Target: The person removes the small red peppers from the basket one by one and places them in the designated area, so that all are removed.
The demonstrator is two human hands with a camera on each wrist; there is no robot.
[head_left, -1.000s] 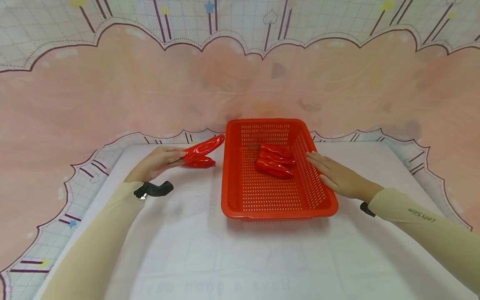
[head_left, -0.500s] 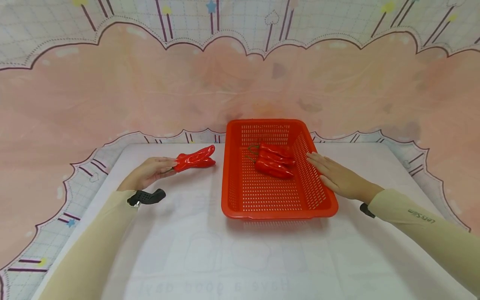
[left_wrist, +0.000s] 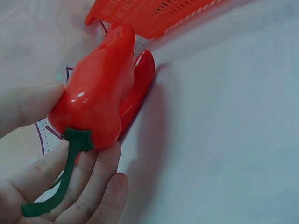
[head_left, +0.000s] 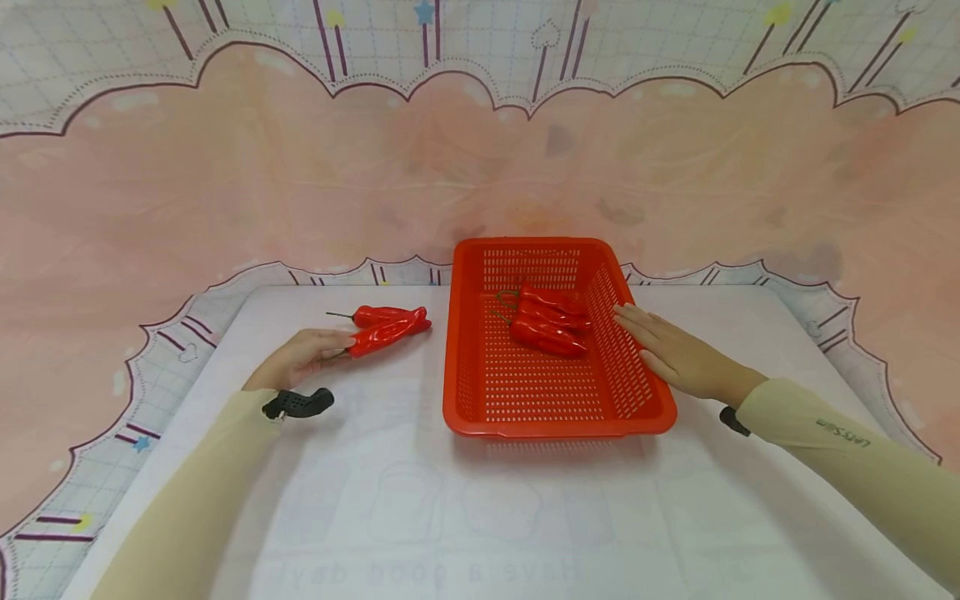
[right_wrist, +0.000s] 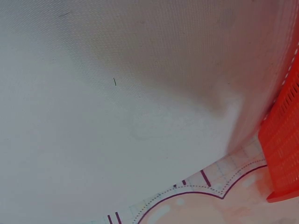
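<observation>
Pinching, with the left hand, one red pepper near its stem end: thumb pressing one flank, fingers curling under the other, gap closing down to the pepper's own thickness, green stem trailing across the fingers. Placing that pepper by the far left corner of the white table, tip pointing toward the basket, stopping short of its left wall. Listing just beyond it a second pepper, lying on the table toward the far edge, stem pointing left. Crossing tips in the head view; showing too little to tell whether they are touching.

Resting the right hand against the basket's right rim, fingers lying straight and together, holding nothing between them.

Standing the basket, red and slotted, near the middle of the table's far edge. Counting inside it three peppers, lying side by side in the far half, stems facing the left wall, tips facing the right.

Wearing beige sleeves on both arms and a black strap at the left wrist. Hanging behind the far edge: pink-and-white patterned cloth.
</observation>
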